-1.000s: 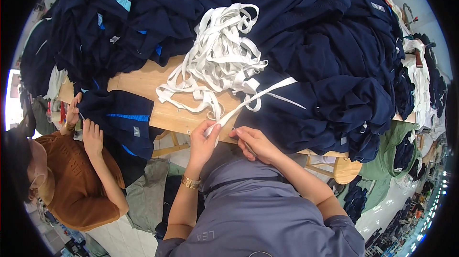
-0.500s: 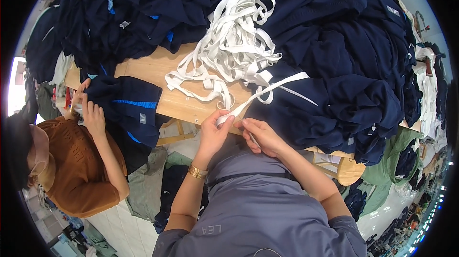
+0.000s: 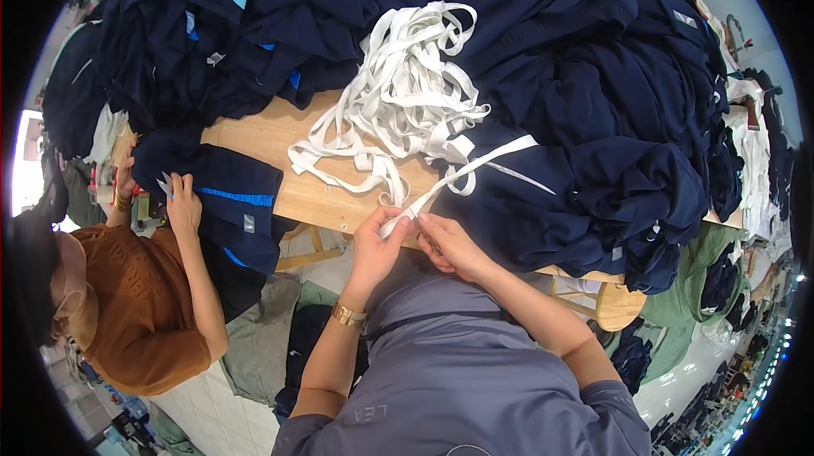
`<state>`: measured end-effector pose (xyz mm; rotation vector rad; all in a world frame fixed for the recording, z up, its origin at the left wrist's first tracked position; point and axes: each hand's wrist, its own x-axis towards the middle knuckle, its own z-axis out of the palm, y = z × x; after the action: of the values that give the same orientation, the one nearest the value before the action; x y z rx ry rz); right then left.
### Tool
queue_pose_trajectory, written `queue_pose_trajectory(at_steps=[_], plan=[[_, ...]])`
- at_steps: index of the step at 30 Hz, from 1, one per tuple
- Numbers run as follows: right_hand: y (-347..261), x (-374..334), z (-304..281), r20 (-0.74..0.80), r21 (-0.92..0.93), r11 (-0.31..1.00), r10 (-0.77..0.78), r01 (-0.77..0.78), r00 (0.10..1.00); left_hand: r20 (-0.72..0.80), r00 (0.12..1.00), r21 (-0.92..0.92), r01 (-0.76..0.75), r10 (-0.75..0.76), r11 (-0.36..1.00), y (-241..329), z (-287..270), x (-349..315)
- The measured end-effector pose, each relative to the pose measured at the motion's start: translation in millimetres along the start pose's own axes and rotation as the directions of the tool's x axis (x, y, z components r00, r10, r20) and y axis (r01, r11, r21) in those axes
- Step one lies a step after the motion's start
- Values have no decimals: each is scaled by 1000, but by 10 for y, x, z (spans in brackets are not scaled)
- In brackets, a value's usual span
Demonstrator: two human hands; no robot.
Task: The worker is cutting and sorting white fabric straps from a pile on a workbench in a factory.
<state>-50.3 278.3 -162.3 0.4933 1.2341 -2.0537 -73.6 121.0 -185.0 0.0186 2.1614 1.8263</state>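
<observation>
A flat white elastic band (image 3: 492,154) runs from the dark cloth down to the table's near edge. My left hand (image 3: 375,246) pinches its near part between thumb and fingers, with a short piece showing past the grip. Close against it, my right hand (image 3: 456,249) is closed, its fingertips meeting the band beside my left fingers. Whatever lies inside the right fingers is mostly hidden. Just beyond, a loose tangled heap of white elastic band (image 3: 415,91) rests on the wooden table (image 3: 254,135), some loops trailing toward my hands.
Navy garments (image 3: 585,83) are piled at the back and right. At left, a co-worker in a brown top (image 3: 144,303) handles a navy garment (image 3: 237,176) with small snips (image 3: 164,184) in one hand. A wooden stool (image 3: 617,307) stands below the table's right side.
My right fingers have closed in beside the left hand at the band. The co-worker's hands have moved apart, and snips now show in one. The view has shifted slightly.
</observation>
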Motion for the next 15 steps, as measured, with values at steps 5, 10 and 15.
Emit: queue_pose_trajectory(at_steps=[5, 10, 15], plan=[[23, 22, -18, -14, -47, 998, -45, 45, 999, 7, 1000, -35, 20, -20, 999, 4, 14, 4], [40, 34, -16, -52, -86, 994, -74, 69, 996, 3, 999, -27, 44, -44, 999, 58, 30, 12], [73, 56, -14, -58, -95, 990, -107, 101, 993, 29, 996, -133, 82, -79, 988, 76, 45, 6]])
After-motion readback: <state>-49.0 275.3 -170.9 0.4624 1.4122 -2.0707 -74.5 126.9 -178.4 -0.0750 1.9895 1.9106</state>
